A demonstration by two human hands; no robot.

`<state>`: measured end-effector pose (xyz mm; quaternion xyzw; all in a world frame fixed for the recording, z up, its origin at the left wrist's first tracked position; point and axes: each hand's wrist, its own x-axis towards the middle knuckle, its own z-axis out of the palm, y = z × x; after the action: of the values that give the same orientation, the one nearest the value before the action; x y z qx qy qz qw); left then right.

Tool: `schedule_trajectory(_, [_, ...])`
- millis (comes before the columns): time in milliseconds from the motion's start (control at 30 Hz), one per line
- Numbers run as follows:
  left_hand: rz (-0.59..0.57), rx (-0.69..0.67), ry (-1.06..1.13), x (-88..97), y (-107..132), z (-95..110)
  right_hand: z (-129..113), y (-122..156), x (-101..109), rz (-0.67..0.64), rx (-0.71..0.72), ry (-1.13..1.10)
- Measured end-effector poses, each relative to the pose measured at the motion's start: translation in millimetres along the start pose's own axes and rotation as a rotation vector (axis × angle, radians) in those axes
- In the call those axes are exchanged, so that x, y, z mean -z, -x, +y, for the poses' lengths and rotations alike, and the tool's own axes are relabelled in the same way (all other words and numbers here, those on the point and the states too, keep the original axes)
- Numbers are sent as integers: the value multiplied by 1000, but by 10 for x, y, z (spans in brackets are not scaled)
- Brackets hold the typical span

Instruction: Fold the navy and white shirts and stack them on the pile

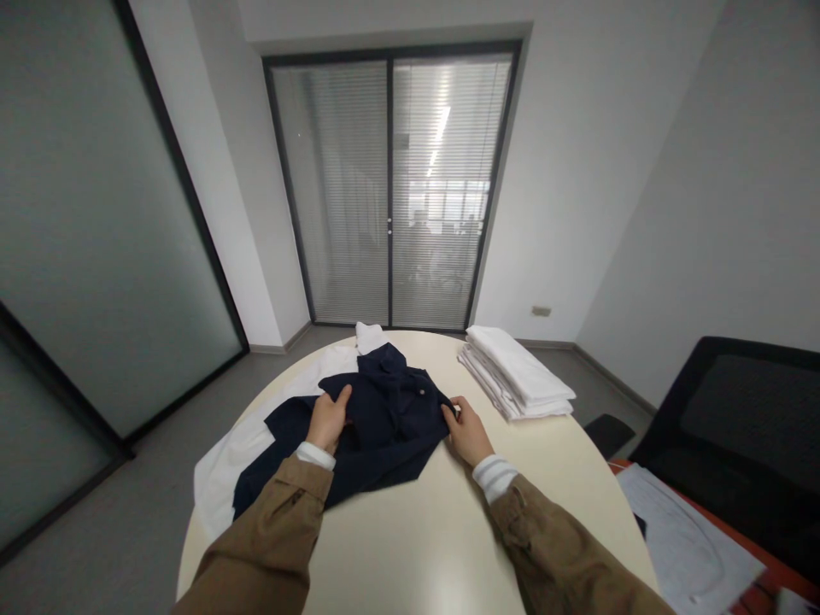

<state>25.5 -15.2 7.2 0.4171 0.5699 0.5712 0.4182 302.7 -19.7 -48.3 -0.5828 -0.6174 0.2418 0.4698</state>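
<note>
A dark navy garment (384, 436) lies bunched on the round cream table (410, 555); it looks like a shirt or jacket, with a small light button near its right side. My left hand (330, 418) grips a fold of it on the left, thumb on top. At the garment's right edge, my right hand (466, 431) pinches the cloth between thumb and fingers. White cloth (234, 461) spreads under and beside the navy garment along the table's left side. Some of the navy fabric is hidden behind my left forearm.
A stack of folded white cloth (512, 371) sits at the table's back right. Right of the table stands a black mesh chair (743, 436), with white sheets (685, 534) on an orange-red surface nearby. Glass doors with blinds (390, 188) are beyond the table.
</note>
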Motion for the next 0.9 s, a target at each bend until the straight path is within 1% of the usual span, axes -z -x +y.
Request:
schedule_trajectory(33, [56,-5,150,0,-18,27,47,-39,-3,51,-34,-123])
schedule_trajectory(67, [84,-9,292,0,-29,51,91,-77,-5,100,-64,-247])
schedule_trajectory(100, [73,-14,396,-3,-32,70,129,-113,-7,136,-90,-367])
schedule_trajectory(133, [25,-22,438,-7,-26,78,158,-144,-9,159,-109,-476])
schedule_trajectory(200, [-99,-41,385,-17,4,54,185,-179,-7,172,-116,-625])
schedule_trajectory(267, [-165,-64,203,-28,49,-19,165,-171,4,141,-82,-664])
schedule_trajectory(333, [-196,-116,-27,-34,94,-112,101,-118,25,50,1,-605])
schedule_trajectory(400, [-238,-185,-217,-37,132,-184,5,-31,50,-92,130,-442])
schedule_trajectory(467, [-296,-250,-342,-41,155,-202,-106,62,71,-216,263,-219])
schedule_trajectory(533, [-316,-331,-390,-47,156,-167,-204,125,86,-281,330,-30])
schedule_trajectory(567, [-293,-377,-385,-48,147,-138,-240,137,95,-292,334,26])
schedule_trajectory(633, [-185,-420,-326,-36,102,-82,-265,114,123,-289,317,71])
schedule_trajectory(733, [78,-397,-214,34,-22,-58,-141,-12,211,-209,313,63])
schedule_trajectory(800, [269,-390,-140,105,-120,-86,41,-121,298,-90,300,41])
schedule_trajectory(833, [342,-386,-100,138,-162,-106,145,-171,346,-10,278,32])
schedule_trajectory(867, [380,-370,-52,164,-194,-124,244,-213,393,76,249,38])
schedule_trajectory(900, [363,-344,11,181,-212,-136,328,-245,439,165,223,61])
